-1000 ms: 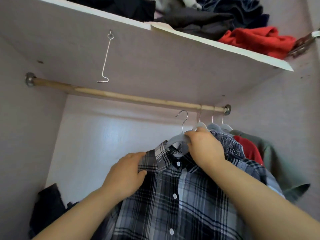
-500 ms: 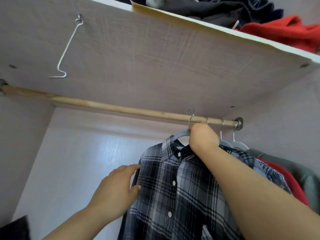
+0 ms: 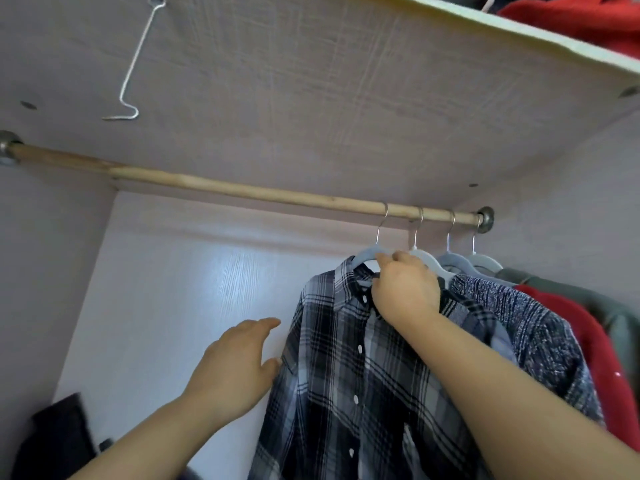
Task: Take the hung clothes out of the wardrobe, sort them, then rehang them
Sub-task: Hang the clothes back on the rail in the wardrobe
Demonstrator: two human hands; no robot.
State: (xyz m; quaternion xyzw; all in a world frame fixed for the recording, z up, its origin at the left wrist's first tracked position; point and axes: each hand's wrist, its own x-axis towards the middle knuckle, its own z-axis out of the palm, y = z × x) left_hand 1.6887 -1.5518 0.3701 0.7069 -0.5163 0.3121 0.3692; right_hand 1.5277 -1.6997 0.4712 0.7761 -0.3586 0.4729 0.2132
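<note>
Toward right end of round wooden rod: black-and-white plaid shirt on pale grey hanger, hook seated straight above right hand pinching hanger neck. Left hand slack, empty, just beside shirt's edge.

shirts on rod's right end

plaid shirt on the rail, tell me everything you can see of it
The plaid shirt is black, grey and white checked cloth with white buttons down a closed front. It hangs on a pale hanger hooked over the wooden rod, leftmost of four. The right hand grips the hanger at the collar; the open left hand is at its sleeve edge. A speckled blue garment lies against its other side.
</note>
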